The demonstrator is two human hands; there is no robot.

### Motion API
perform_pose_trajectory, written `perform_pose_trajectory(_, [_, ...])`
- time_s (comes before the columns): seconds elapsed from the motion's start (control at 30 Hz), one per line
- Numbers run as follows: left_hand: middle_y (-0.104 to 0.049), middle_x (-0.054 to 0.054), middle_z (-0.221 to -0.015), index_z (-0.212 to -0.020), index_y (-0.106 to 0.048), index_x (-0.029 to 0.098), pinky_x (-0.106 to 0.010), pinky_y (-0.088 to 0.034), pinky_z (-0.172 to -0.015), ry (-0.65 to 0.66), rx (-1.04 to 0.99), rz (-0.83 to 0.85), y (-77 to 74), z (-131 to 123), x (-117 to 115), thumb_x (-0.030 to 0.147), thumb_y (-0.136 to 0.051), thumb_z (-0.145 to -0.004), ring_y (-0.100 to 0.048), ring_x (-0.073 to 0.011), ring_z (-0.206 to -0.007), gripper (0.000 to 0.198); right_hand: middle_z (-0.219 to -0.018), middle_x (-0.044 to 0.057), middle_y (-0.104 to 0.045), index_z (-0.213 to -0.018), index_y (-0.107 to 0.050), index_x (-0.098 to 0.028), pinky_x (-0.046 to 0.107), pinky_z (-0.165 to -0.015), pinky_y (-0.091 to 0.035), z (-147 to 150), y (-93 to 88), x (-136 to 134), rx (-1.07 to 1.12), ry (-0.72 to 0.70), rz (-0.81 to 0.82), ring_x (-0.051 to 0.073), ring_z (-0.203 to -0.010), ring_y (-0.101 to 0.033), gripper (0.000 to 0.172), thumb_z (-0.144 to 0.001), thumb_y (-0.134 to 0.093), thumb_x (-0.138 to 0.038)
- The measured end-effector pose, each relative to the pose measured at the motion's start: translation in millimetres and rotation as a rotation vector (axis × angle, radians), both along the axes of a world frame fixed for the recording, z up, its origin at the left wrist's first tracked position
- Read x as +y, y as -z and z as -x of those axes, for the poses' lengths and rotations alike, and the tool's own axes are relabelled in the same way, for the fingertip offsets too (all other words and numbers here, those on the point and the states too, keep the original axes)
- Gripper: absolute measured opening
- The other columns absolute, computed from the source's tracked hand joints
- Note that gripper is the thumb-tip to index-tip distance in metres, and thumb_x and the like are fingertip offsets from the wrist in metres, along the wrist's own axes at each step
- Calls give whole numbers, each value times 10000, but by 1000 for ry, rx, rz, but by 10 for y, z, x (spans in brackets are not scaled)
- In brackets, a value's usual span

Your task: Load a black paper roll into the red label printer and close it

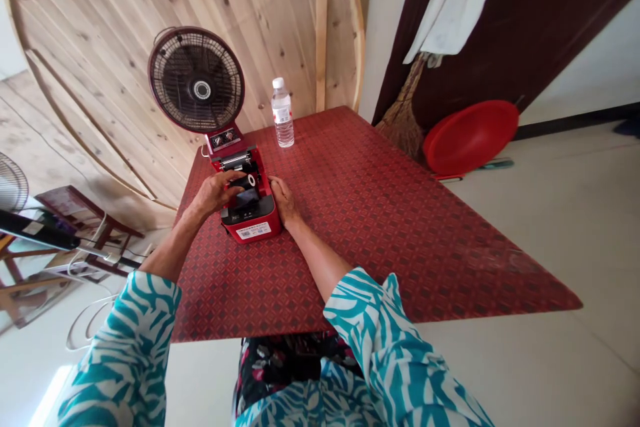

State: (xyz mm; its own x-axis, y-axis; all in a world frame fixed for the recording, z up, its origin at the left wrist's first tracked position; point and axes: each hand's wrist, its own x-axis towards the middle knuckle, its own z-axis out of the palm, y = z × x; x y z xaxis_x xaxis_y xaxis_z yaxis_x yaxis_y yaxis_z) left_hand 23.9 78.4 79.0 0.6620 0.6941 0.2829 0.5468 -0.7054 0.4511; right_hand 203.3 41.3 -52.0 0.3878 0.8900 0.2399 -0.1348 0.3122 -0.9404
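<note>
A small red printer [253, 223] with its lid open lies on the red patterned table [380, 213]. Inside its bay sits a black roll [246, 181] with a white core end. My left hand [214, 192] reaches in from the left, fingers curled on the black roll. My right hand [284, 200] rests against the printer's right side, fingers pressed together along its edge. A white label with a code shows on the printer's near face.
A dark table fan [196, 80] stands right behind the printer. A clear water bottle [283, 113] stands further back. A large round wooden tabletop [150, 33] leans on the wall. A red basin [470, 135] and a broom lie at right; cables and a stool at left.
</note>
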Motion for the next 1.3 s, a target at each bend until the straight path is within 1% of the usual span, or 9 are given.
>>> perform_pose_trajectory(0.1, [-747, -75, -1096, -1138, -706, 216, -399, -538, -961, 38, -163, 41, 7, 71, -55, 351, -714, -790, -706, -257, -1032, 373, -1221, 37, -712, -1110, -694, -267, 408, -1133, -425, -14, -1, -1, -13, 6, 0, 208, -1210, -610, 445, -891, -484, -592])
perform_pose_trajectory(0.17, [-741, -79, -1067, -1200, -659, 211, -389, -558, -905, 1, -380, 109, 19, 182, -62, 379, -758, -760, -712, -246, -991, 481, -1223, 46, -711, -1101, -695, -262, 411, -1130, -424, -23, -2, -4, -27, 11, 5, 214, -1210, -609, 458, -883, -487, -608])
perform_pose_trajectory(0.27, [-721, -45, -928, -1213, -622, 209, -344, -575, -768, -131, -729, 194, 18, 441, 0, 412, -819, -681, -710, -213, -845, 603, -1225, 46, -712, -1105, -691, -263, 413, -1130, -419, -33, 10, -11, -25, 10, 14, 217, -1211, -608, 466, -877, -489, -616])
perform_pose_trajectory(0.37, [-677, -4, -820, -1121, -648, 192, -300, -563, -727, -320, -865, 178, 11, 704, 120, 342, -843, -617, -681, -171, -756, 560, -1234, 45, -709, -1114, -689, -261, 427, -1130, -416, -38, 31, -27, -2, 22, 27, 226, -1209, -610, 474, -868, -499, -619])
perform_pose_trajectory(0.5, [-677, -12, -867, -1010, -629, 173, -295, -554, -763, -464, -868, 162, 102, 825, 352, 257, -773, -624, -673, -158, -775, 421, -1259, 35, -703, -1136, -687, -271, 441, -1141, -405, -49, 29, -69, 3, 9, 19, 227, -1221, -604, 452, -878, -506, -594])
perform_pose_trajectory(0.67, [-662, -9, -828, -914, -553, 170, -298, -538, -741, -606, -800, 207, 400, 662, 712, 190, -754, -585, -662, -163, -761, 387, -1257, 36, -706, -1131, -685, -266, 432, -1133, -412, -66, 7, -106, -21, 4, 39, 226, -1223, -602, 431, -886, -508, -572])
perform_pose_trajectory(0.83, [-690, -8, -819, -954, -575, 164, -330, -543, -759, -516, -685, 402, 697, 625, 897, 142, -783, -523, -681, -187, -771, 479, -1255, 58, -704, -1132, -681, -251, 439, -1122, -422, -79, 18, -105, -46, 23, 51, 237, -1213, -609, 467, -873, -498, -594])
perform_pose_trajectory(0.97, [-716, -24, -831, -1015, -622, 146, -339, -549, -742, -392, -603, 561, 819, 725, 936, 177, -796, -521, -688, -194, -742, 525, -1256, 59, -704, -1127, -678, -249, 433, -1123, -423, -88, 21, -104, -68, 16, 49, 230, -1213, -606, 465, -872, -500, -594])
perform_pose_trajectory(1.3, [-720, -115, -1103, -1329, -522, 160, -376, -572, -851, -363, -651, 509, 958, 824, 899, 179, -762, -572, -712, -228, -943, 795, -1252, 50, -701, -1125, -671, -256, 436, -1132, -409, -72, 24, -104, -37, -3, 52, 228, -1223, -602, 421, -879, -494, -548])
